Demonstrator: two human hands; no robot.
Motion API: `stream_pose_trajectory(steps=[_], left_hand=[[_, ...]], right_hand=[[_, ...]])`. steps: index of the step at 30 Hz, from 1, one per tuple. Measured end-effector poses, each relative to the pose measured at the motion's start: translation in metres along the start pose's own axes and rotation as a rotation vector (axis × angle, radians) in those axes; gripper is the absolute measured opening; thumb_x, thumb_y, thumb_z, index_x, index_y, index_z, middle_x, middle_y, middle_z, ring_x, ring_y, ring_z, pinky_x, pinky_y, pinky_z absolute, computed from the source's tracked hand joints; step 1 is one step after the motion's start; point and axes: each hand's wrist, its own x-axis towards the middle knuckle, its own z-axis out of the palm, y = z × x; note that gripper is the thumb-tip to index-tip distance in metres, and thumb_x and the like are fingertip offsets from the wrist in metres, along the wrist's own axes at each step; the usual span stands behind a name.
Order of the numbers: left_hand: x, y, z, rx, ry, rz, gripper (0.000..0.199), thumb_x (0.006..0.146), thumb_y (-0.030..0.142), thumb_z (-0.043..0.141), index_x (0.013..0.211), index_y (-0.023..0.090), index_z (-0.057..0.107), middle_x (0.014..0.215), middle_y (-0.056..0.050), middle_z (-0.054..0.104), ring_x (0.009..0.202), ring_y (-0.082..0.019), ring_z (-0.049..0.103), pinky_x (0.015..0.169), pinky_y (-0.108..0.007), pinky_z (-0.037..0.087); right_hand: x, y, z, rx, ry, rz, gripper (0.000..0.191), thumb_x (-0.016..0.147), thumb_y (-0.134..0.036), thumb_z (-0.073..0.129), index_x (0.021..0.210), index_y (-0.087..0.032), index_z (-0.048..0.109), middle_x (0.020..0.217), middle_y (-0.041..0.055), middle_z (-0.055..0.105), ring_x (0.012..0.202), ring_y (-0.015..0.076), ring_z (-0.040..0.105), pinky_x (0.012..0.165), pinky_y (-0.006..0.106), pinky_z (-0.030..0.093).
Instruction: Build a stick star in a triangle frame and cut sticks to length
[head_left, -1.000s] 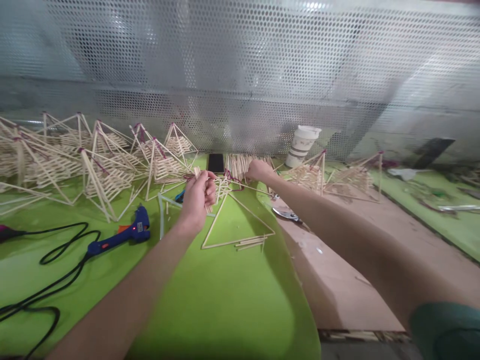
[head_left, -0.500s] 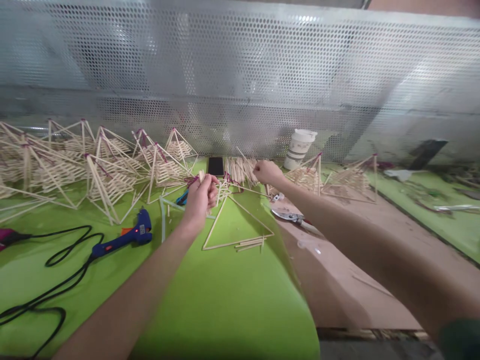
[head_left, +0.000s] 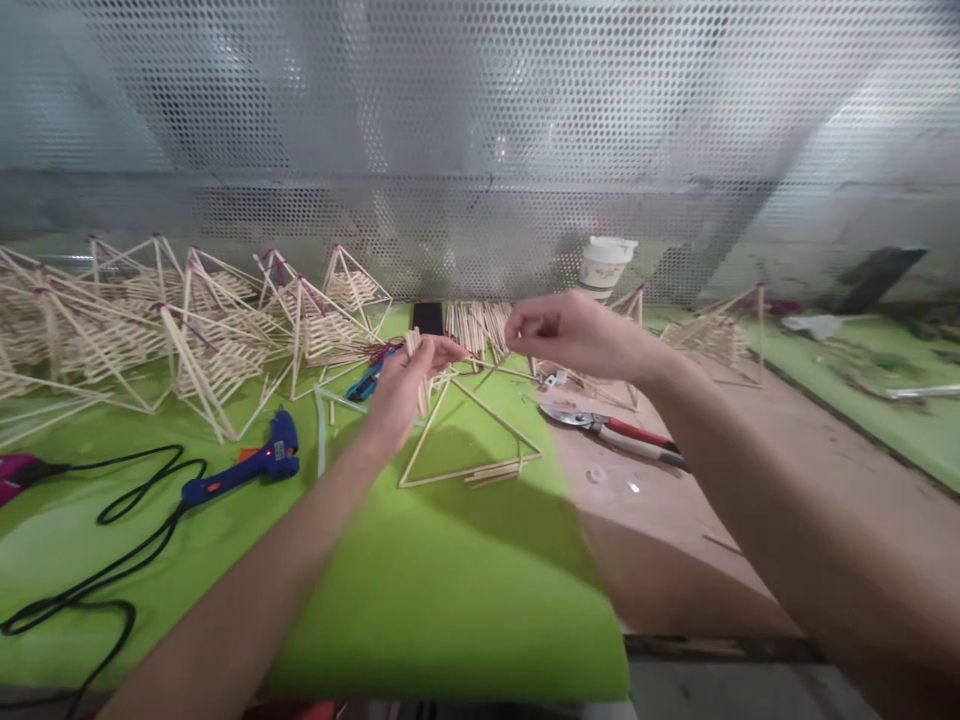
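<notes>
My left hand is closed around a small bundle of thin wooden sticks, its fingers pointing right. Just across from it, my right hand is pinched, with a slim wooden stick slanting down-left from its fingertips. Below both hands a triangle of sticks lies flat on the green sheet. Several short sticks lie along the triangle's near side. Behind the hands is a pile of loose sticks, partly hidden by my right hand.
Stick pyramids crowd the left back; another pyramid stands right. A blue glue gun with a black cord lies left. Pruning shears rest on the brown board. A blue cutter, dark phone and white cup are behind.
My right hand has come back from the stick pile, nearer to me. My left hand has shifted slightly right and its fingers have straightened a little around the bundle. The view has tilted slightly.
</notes>
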Motion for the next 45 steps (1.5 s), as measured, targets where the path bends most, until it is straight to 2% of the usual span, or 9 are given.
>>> stream_pose_trajectory(steps=[4, 7, 10, 14, 18, 26, 33, 40, 45], left_hand=[[-0.007, -0.023, 0.010, -0.089, -0.087, -0.091, 0.033, 0.107, 0.045, 0.062, 0.105, 0.017, 0.079, 0.110, -0.011, 0.079, 0.104, -0.021, 0.075, 0.103, -0.038, 0.056], [-0.010, -0.040, 0.011, -0.096, -0.111, -0.132, 0.031, 0.105, 0.046, 0.066, 0.109, 0.018, 0.078, 0.107, -0.010, 0.079, 0.102, -0.021, 0.076, 0.101, -0.038, 0.056], [-0.011, -0.048, 0.010, -0.098, -0.147, -0.159, 0.022, 0.103, 0.038, 0.070, 0.110, 0.018, 0.079, 0.105, -0.009, 0.080, 0.101, -0.022, 0.076, 0.103, -0.039, 0.056], [-0.014, -0.046, 0.012, -0.063, -0.199, -0.177, 0.016, 0.103, 0.028, 0.067, 0.111, 0.020, 0.078, 0.100, -0.007, 0.079, 0.097, -0.021, 0.076, 0.099, -0.039, 0.058], [-0.015, -0.043, 0.014, -0.025, -0.231, -0.155, 0.015, 0.105, 0.024, 0.064, 0.111, 0.019, 0.077, 0.092, -0.005, 0.077, 0.091, -0.018, 0.075, 0.095, -0.035, 0.059], [-0.011, -0.055, 0.009, -0.131, -0.245, -0.125, 0.031, 0.100, 0.047, 0.073, 0.111, 0.017, 0.077, 0.107, -0.010, 0.080, 0.104, -0.023, 0.077, 0.107, -0.040, 0.056], [-0.013, -0.051, 0.011, -0.115, -0.318, -0.183, 0.032, 0.097, 0.048, 0.077, 0.107, 0.017, 0.075, 0.097, -0.010, 0.081, 0.090, -0.021, 0.078, 0.093, -0.037, 0.062], [-0.013, -0.050, 0.010, -0.118, -0.336, -0.193, 0.031, 0.100, 0.045, 0.074, 0.114, 0.018, 0.077, 0.099, -0.010, 0.081, 0.098, -0.022, 0.078, 0.102, -0.040, 0.060], [-0.013, -0.049, 0.008, -0.126, -0.320, -0.216, 0.027, 0.098, 0.041, 0.078, 0.111, 0.017, 0.080, 0.108, -0.011, 0.082, 0.107, -0.026, 0.078, 0.109, -0.045, 0.057]], right_hand=[[0.014, -0.019, -0.003, 0.210, 0.083, 0.018, 0.021, 0.098, -0.029, 0.072, 0.081, -0.016, 0.070, 0.062, 0.0003, 0.069, 0.050, 0.0095, 0.049, 0.050, 0.026, 0.036], [0.021, -0.020, 0.009, 0.191, 0.097, 0.024, 0.024, 0.100, -0.026, 0.069, 0.078, -0.016, 0.069, 0.062, 0.0002, 0.071, 0.049, 0.0087, 0.051, 0.051, 0.025, 0.038], [0.025, -0.013, 0.023, 0.146, 0.071, 0.030, 0.024, 0.101, -0.024, 0.067, 0.078, -0.016, 0.069, 0.061, -0.0012, 0.069, 0.049, 0.0084, 0.052, 0.052, 0.024, 0.038], [0.027, -0.007, 0.033, 0.158, 0.033, 0.010, 0.024, 0.103, -0.024, 0.064, 0.080, -0.016, 0.067, 0.063, -0.0005, 0.071, 0.050, 0.0085, 0.053, 0.052, 0.024, 0.038], [0.025, -0.011, 0.034, 0.150, 0.054, 0.004, 0.028, 0.104, -0.021, 0.062, 0.076, -0.016, 0.065, 0.062, -0.0006, 0.070, 0.051, 0.0083, 0.052, 0.053, 0.024, 0.038], [0.027, -0.008, 0.044, 0.202, 0.064, 0.018, 0.033, 0.105, -0.024, 0.060, 0.073, -0.017, 0.061, 0.064, 0.0009, 0.070, 0.057, 0.0109, 0.059, 0.061, 0.025, 0.044], [0.024, -0.010, 0.042, 0.211, 0.051, -0.005, 0.028, 0.103, -0.019, 0.059, 0.075, -0.017, 0.060, 0.064, 0.0008, 0.070, 0.057, 0.0108, 0.060, 0.062, 0.026, 0.045], [0.026, -0.001, 0.041, 0.102, 0.000, -0.084, 0.021, 0.097, -0.020, 0.063, 0.076, -0.016, 0.067, 0.063, -0.0018, 0.067, 0.056, 0.0103, 0.054, 0.057, 0.027, 0.038], [0.027, 0.002, 0.044, 0.063, -0.024, -0.118, 0.015, 0.090, -0.016, 0.067, 0.077, -0.014, 0.073, 0.071, -0.0005, 0.070, 0.061, 0.0099, 0.053, 0.057, 0.026, 0.035]])
